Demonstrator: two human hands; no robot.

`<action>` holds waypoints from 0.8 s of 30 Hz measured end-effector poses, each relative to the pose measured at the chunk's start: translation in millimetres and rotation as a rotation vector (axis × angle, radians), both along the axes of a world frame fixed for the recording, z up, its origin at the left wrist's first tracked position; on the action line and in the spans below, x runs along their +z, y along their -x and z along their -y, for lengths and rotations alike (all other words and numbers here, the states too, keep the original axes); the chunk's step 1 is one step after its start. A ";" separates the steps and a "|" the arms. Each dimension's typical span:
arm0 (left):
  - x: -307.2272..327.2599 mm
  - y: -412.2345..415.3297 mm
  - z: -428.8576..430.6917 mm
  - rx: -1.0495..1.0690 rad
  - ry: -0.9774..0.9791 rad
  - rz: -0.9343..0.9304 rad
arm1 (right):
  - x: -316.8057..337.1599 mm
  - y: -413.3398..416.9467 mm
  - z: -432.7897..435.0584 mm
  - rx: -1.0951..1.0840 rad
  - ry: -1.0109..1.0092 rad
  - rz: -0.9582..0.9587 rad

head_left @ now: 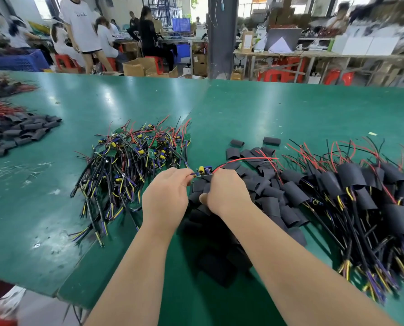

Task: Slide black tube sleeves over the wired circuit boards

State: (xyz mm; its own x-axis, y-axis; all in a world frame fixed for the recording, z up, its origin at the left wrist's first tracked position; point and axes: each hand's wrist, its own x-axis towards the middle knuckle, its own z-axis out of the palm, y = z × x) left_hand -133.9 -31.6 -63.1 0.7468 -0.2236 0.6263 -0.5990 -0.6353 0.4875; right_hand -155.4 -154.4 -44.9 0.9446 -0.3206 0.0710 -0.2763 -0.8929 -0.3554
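While both hands meet above a heap of loose sleeves, a worker readies one wired circuit board [203, 171] for its black cover. The left hand [167, 196] has its grip pinched closed on the board's near-side wires, and the right hand [227, 191] has its grip closed on the board's other end, where red and black leads [248, 160] arc away to the right. Whether the right grip also holds a sleeve cannot be told; its fingers hide what lies beneath.

Directly under and beyond the right grip lies the pile of empty black tube sleeves [262, 184], touching one another. Judged from this, the step in hand is lining board and sleeve up. It would go best with the leads gathered straight and fed through first, the flattened sleeve squeezed open at its mouth, and the board drawn in level so its upright yellow and blue parts do not catch on the edge.

Left of the left grip sits a tangle of bare boards [135, 156] awaiting covers; well to the right of the right grip, finished pieces [351, 191] lie sleeved, wires trailing. Farther left, near the edge of view, another stack of sleeves [20, 132] rests.

All of it sits on a glossy green desk [290, 114], scuffed and flecked with scraps. Beyond it, a busy workshop shows people at benches, red stools [276, 75], cardboard boxes [140, 65] and blue crates [17, 60].
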 end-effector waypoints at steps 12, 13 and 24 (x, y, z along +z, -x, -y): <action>1.4 3.3 -3.3 0.022 0.061 0.060 | 1.3 -9.5 -0.8 0.037 -0.149 -0.039; 1.4 3.2 -3.5 0.021 0.065 0.055 | 2.2 -8.8 1.3 0.040 -0.193 -0.032; 0.7 10.4 3.6 -0.096 0.035 0.087 | 7.1 37.9 33.9 0.003 -1.510 0.224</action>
State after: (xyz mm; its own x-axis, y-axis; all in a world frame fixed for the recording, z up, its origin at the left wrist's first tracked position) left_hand -144.3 -35.2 -62.4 0.6656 -0.2680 0.6965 -0.6970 -0.5568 0.4519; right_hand -193.3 -188.4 -37.9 0.9599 -0.2200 -0.1737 -0.0940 0.3315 -0.9388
